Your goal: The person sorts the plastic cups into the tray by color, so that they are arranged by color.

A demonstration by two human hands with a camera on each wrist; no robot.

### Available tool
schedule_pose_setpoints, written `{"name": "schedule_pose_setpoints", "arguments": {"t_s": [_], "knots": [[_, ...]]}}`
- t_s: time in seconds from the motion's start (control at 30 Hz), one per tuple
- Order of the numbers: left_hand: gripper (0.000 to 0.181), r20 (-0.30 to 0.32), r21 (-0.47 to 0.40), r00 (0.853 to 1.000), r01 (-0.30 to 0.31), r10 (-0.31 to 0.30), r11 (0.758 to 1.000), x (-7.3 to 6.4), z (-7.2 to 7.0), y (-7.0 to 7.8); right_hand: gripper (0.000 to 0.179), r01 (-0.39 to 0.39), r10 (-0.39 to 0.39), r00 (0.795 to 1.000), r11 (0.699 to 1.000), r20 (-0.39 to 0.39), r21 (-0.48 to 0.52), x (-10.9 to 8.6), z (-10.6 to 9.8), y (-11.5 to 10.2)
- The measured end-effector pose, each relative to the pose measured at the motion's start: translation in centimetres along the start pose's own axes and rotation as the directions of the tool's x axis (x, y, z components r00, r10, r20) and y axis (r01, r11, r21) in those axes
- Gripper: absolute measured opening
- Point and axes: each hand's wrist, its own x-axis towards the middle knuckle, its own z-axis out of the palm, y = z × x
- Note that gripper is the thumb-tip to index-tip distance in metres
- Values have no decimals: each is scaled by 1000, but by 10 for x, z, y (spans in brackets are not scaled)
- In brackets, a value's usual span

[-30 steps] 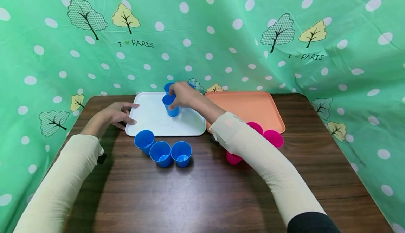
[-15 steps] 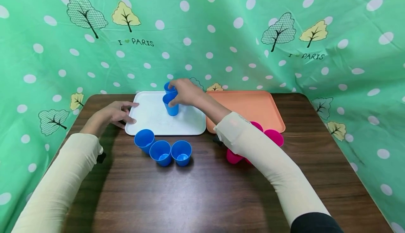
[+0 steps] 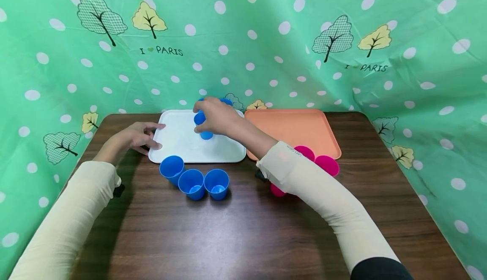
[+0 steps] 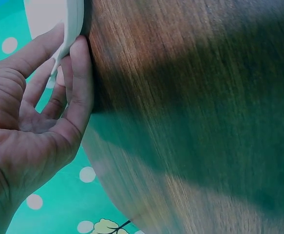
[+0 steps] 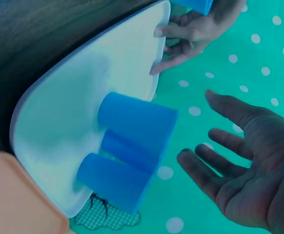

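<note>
Cups (image 5: pixel 138 116), six blue, three standing on one white tray (image 3: pixel 176 142).

Blue cups (image 3: pixel 191 185), left of centre: smooth plastic by the look, glints on the inner floors. Pink cups (image 3: pixel 327 165), right of centre: same smooth plastic look. White tray (image 3: pixel 171 136), mid-frame: smooth, hard plastic look, soft sheen. Orange tray (image 3: pixel 296 126) to its right: smooth plastic look, nearer matt. Table (image 3: pixel 228 246): dark wood grain, glossy glare bottom centre; solid or laminate, can't tell. Cream sleeves (image 3: pixel 62 221), lower corners: matt cloth, wrinkled.
</note>
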Motion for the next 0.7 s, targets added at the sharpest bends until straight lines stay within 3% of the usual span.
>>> {"name": "schedule_pose_setpoints", "arguments": {"t_s": [0.47,0.7], "knots": [[92,4,26,1000,-1,1,1000,-4,-2,-1,52,33,-34,999,998,19,44,-16,3,-45],[90,2,21,1000,7,-7,1000,-2,0,1,51,53,-55,994,998,95,19,-19,11,-56]]}}
